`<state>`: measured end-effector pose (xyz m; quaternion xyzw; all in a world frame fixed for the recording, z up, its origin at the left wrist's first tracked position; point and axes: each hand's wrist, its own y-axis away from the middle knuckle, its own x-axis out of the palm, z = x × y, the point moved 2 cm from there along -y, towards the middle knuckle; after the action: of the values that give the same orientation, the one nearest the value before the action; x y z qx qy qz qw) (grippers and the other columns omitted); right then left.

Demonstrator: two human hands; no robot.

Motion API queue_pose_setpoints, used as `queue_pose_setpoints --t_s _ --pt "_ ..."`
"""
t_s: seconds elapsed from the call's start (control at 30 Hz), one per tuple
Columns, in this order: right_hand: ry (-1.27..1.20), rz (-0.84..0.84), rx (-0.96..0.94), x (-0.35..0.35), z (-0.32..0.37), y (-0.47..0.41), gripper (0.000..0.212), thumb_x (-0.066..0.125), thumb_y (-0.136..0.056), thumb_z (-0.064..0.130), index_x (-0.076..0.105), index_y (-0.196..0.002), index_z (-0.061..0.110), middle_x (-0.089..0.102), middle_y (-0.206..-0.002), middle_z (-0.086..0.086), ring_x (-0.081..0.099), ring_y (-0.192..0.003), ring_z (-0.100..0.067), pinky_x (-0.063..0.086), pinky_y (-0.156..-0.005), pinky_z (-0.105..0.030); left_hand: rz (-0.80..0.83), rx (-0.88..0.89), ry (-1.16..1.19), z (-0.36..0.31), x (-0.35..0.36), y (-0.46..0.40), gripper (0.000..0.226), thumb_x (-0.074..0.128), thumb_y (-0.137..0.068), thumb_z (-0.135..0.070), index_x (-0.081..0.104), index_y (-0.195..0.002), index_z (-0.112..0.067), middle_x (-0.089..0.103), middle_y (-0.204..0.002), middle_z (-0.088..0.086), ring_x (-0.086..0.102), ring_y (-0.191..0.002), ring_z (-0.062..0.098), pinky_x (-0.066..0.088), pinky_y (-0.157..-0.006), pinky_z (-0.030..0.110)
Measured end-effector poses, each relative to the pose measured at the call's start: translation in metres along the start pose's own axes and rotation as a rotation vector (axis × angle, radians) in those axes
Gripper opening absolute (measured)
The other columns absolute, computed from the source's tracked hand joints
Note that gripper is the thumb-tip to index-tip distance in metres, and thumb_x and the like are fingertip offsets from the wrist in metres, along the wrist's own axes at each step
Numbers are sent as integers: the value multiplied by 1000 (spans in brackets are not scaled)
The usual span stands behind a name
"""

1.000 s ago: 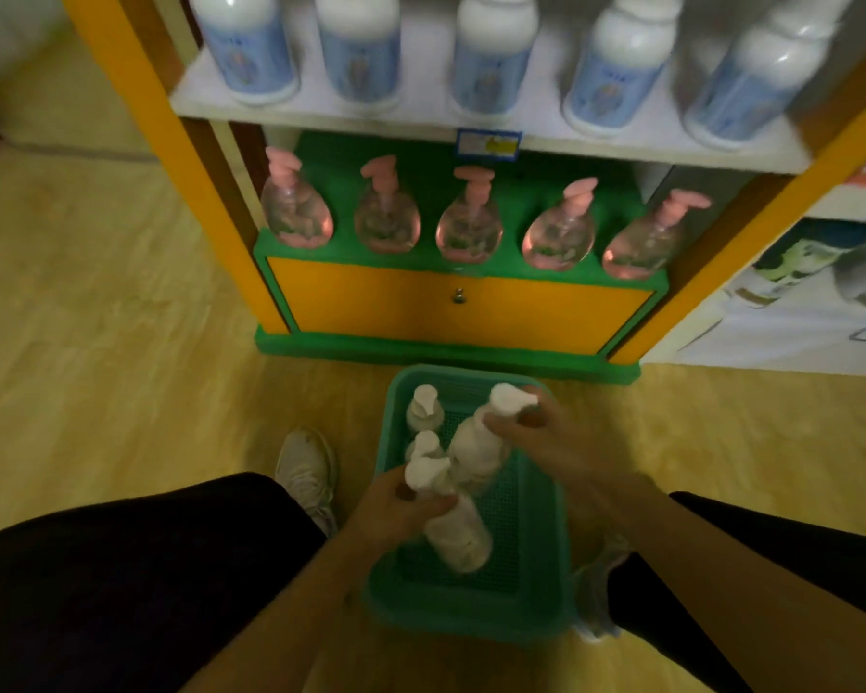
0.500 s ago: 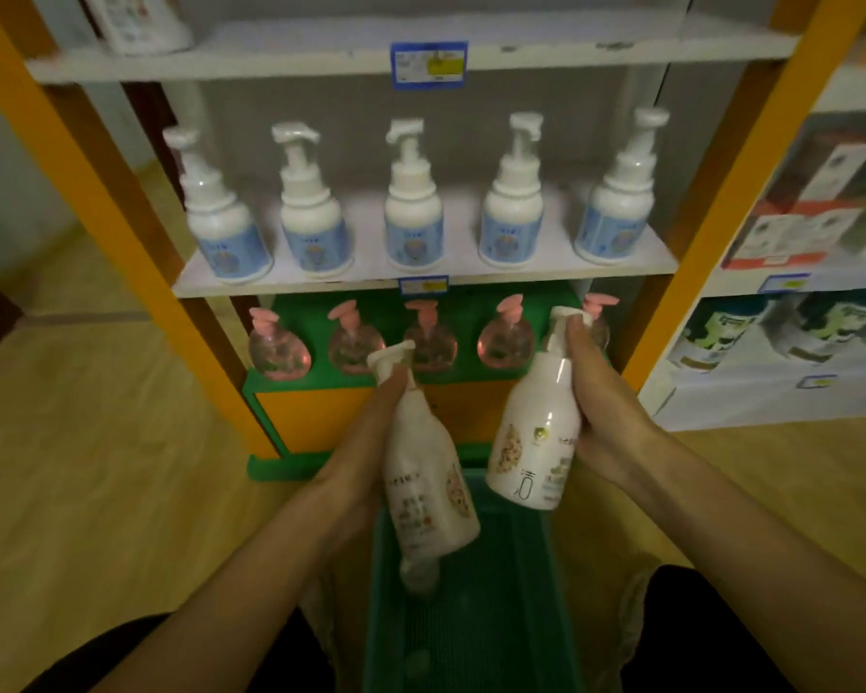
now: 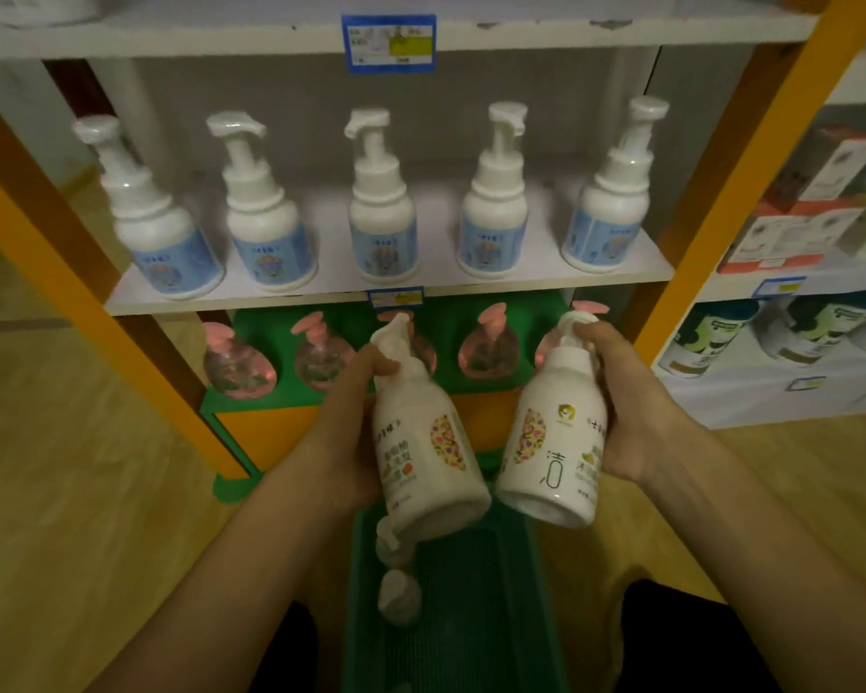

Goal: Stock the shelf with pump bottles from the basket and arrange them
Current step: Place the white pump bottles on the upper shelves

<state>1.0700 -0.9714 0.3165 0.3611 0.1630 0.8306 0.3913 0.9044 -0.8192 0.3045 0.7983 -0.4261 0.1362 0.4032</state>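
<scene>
My one camera sits on the head, angled forward and down, close over the basket [image 3: 451,617] at 6 o'clock, facing the shelf [image 3: 386,287] at 12. No second view overlaps it.

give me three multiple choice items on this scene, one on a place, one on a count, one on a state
1. Where is the basket?
A. on the floor below the hands
B. on the white shelf
C. on the top shelf

2. How many blue-label bottles stand on the white shelf?
A. three
B. five
C. seven

3. What is the right hand doing?
A. hanging idle
B. gripping a white pump bottle
C. pressing the shelf

Answers: 1 A, its green mesh shows under both arms. 2 B, five stand in a row. 3 B, its fingers wrap the neck.
</scene>
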Motion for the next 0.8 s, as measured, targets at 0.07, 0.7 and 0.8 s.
queue_pose_setpoints --t_s 0.07,0.7,0.8 --pt "-17 55 -17 -1 6 4 29 62 -76 42 53 -92 20 62 -67 -5 60 -51 -22 53 -63 -37 40 25 -6 -3 0 3 42 66 -57 -32 60 -93 -11 67 -65 12 67 -57 26 55 -59 38" --pt "80 2 -35 4 0 7 55 77 -62 60 63 -96 20 70 -67 -11 70 -59 -27 55 -60 -42 -12 -104 87 16 2 -5 52 78 -58 -57 71 -86 -14 66 -73 12 66 -66 29 47 -88 60" --pt "69 -11 -28 5 -4 6 52 72 -67 62 61 -93 19 68 -64 -10 69 -59 -27 57 -64 -44 -1 -95 59 16 3 -8 52 77 -60 -57 68 -88 -14 67 -73 11 66 -65 27 53 -83 52"
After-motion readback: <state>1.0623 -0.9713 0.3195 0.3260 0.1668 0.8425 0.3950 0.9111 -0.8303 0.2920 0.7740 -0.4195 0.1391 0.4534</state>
